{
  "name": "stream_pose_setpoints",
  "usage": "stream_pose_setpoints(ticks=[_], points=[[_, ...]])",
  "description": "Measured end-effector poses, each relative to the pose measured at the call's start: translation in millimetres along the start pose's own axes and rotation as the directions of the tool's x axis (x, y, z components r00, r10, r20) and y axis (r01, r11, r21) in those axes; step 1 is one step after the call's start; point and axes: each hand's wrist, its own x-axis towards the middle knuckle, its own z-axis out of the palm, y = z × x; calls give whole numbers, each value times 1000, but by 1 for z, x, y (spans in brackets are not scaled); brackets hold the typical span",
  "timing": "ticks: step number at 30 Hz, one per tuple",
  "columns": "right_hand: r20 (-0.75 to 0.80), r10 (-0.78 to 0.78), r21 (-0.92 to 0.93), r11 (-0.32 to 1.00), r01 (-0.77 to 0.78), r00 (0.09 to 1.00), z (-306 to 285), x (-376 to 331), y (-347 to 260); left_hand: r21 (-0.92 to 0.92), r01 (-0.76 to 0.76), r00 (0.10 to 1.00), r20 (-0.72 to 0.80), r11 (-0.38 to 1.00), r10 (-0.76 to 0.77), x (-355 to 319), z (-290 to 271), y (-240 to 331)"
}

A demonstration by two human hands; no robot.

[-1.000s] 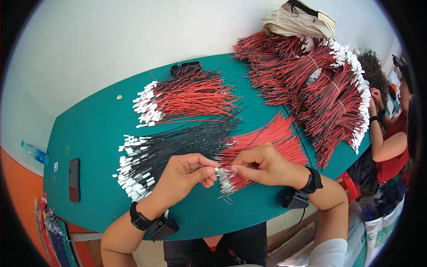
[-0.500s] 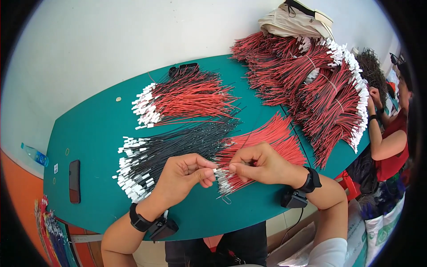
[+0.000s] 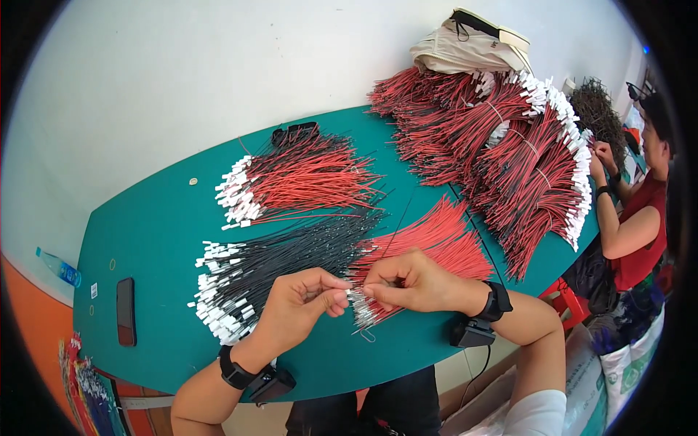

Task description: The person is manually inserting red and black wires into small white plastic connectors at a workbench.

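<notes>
Over the green table (image 3: 174,182), my left hand (image 3: 302,301) is closed, thumb and forefinger pinching a small white connector. Close to its right, my right hand (image 3: 422,283) is also closed, its fingertips pinching a thin wire end at the connector; the hands hide most of it. Beneath and behind my right hand fans a pile of red wires (image 3: 436,236) with bare silvery tips toward me. Black wires with white connectors (image 3: 291,247) lie beyond my left hand. Farther back sits a heap of joined red and black wires with white connectors (image 3: 305,174).
Large banded bundles of red-black wires (image 3: 502,145) cover the far right, a beige bag (image 3: 472,45) behind them. A phone (image 3: 126,311) and a plastic bottle (image 3: 58,267) are at left. A black strap-like thing (image 3: 294,134) lies at the back. Another person (image 3: 632,211) works at right.
The whole view has shifted slightly, with the table sitting lower in it. Both hands stay pinched together at the connector, fingertips slightly closer.
</notes>
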Motion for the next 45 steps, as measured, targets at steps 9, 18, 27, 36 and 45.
stream_pose_setpoints(ticks=[9, 18, 27, 36, 45], points=[[1, -94, -143, 985, 93, 996, 0, 0, 1, -1, 18, 1000, 22, 1000, -18, 1, -3, -4], [-45, -109, -129, 986, 102, 993, 3, -3, 1, -29, 0, 1000, 23, 1000, 1, 2, 3, -4], [-16, -134, -138, 982, 131, 991, 1, -3, -2, -53, -9, 1000, 11, 999, 9, 1, 10, -3], [-26, -147, -114, 983, 143, 989, 4, -4, -2, -72, -34, 999, 9, 997, 34, 2, 10, -4], [-324, -542, -672, 708, 214, 775, -27, 9, -8, -21, -143, 974, -181, 989, 137, 10, -23, 20]])
